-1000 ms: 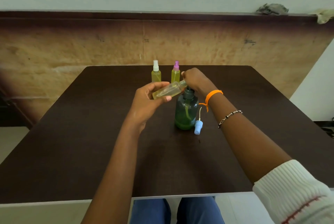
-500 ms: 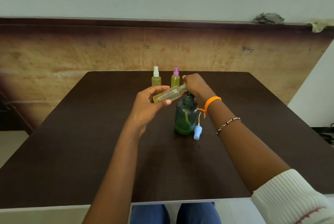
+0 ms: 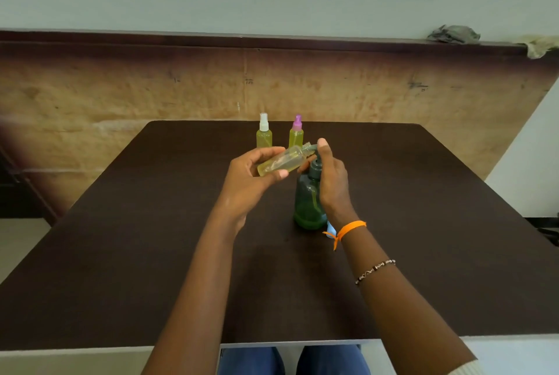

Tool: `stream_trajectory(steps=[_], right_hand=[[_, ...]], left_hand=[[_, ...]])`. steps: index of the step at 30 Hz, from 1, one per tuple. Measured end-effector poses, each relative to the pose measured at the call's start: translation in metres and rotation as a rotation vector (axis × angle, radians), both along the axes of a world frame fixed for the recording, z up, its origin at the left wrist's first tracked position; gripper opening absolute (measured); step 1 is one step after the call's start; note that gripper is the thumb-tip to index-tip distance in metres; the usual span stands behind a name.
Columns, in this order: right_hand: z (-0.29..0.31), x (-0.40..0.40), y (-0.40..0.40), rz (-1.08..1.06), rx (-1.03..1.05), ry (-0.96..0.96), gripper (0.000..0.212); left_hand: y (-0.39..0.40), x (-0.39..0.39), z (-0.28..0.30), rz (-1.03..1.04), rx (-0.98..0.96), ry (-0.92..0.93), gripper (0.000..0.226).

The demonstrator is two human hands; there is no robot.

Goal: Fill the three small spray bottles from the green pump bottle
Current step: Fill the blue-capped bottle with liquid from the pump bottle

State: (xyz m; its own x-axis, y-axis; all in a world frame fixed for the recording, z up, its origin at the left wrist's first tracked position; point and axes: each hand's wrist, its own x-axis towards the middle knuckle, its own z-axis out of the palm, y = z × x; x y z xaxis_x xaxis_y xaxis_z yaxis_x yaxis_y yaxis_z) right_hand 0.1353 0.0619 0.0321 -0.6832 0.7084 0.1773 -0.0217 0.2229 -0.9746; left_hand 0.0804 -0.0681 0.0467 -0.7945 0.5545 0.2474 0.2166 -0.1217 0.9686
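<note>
The green pump bottle (image 3: 307, 202) stands mid-table. My left hand (image 3: 252, 175) grips a small uncapped spray bottle (image 3: 281, 164), tilted on its side with its mouth against the pump's spout. It holds some yellow liquid. My right hand (image 3: 331, 176) is curled over the pump head, thumb on top. A blue spray cap (image 3: 330, 228) lies beside the green bottle's base, mostly hidden behind my right wrist. Two more small bottles of yellow liquid stand upright behind, one with a white cap (image 3: 263, 134), one with a purple cap (image 3: 296, 132).
The dark brown table (image 3: 151, 238) stretches wide on both sides of the bottles. A wooden panel wall (image 3: 121, 93) rises behind the far edge. My blue-trousered knees (image 3: 290, 361) show under the near edge.
My right wrist has swung down and right, so it now covers most of the blue cap. The tilted bottle stays at the spout. The view has shifted a little.
</note>
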Motion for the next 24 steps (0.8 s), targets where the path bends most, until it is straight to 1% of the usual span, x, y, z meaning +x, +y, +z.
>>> stream_trajectory(steps=[3, 7, 8, 13, 17, 21, 24], right_hand=[[0.0001, -0.0009, -0.0044, -0.067, -0.005, -0.019, 0.067], [0.0035, -0.0011, -0.0082, -0.158, 0.029, 0.014, 0.049], [0.0043, -0.0009, -0.0086, -0.174, 0.036, 0.017, 0.048], [0.0026, -0.0013, -0.0092, -0.175, 0.169, -0.01, 0.059], [0.0052, -0.0007, -0.0078, -0.179, 0.125, -0.027, 0.055], [0.006, -0.0025, -0.0091, -0.191, 0.161, -0.034, 0.049], [0.0063, -0.0021, -0.0105, -0.197, 0.151, -0.034, 0.054]], left_hand=[[0.0009, -0.0016, -0.0022, -0.006, 0.0, -0.001, 0.038], [0.0017, -0.0041, -0.0051, -0.003, -0.014, 0.001, 0.039], [0.0016, -0.0042, -0.0055, -0.001, -0.013, -0.002, 0.039], [0.0005, -0.0006, -0.0022, 0.004, 0.013, -0.007, 0.037], [0.0004, -0.0005, -0.0009, -0.002, 0.006, -0.005, 0.038], [-0.0005, -0.0001, -0.0023, 0.002, -0.013, -0.007, 0.038], [-0.001, -0.0002, -0.0019, 0.007, -0.006, -0.009, 0.037]])
